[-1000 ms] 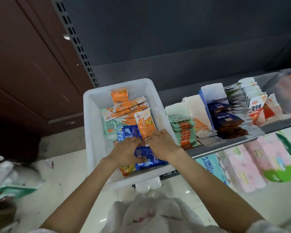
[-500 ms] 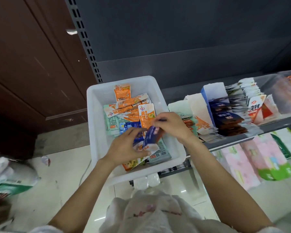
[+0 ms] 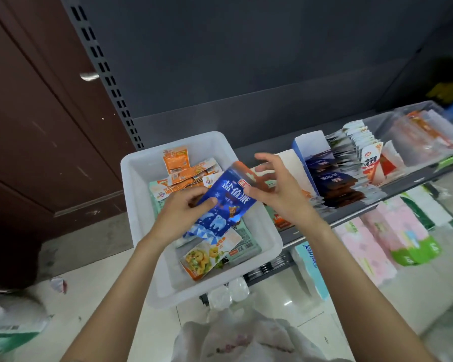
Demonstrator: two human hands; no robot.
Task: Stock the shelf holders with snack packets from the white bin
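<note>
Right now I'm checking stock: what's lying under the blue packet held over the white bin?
Under the blue packet, in the white bin: a pale green packet and an orange packet picturing food. What lies directly beneath is covered.

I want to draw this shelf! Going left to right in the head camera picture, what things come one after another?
Brown door → white bin → blue holder with dark blue packets → row of white packets → clear holder.
</note>
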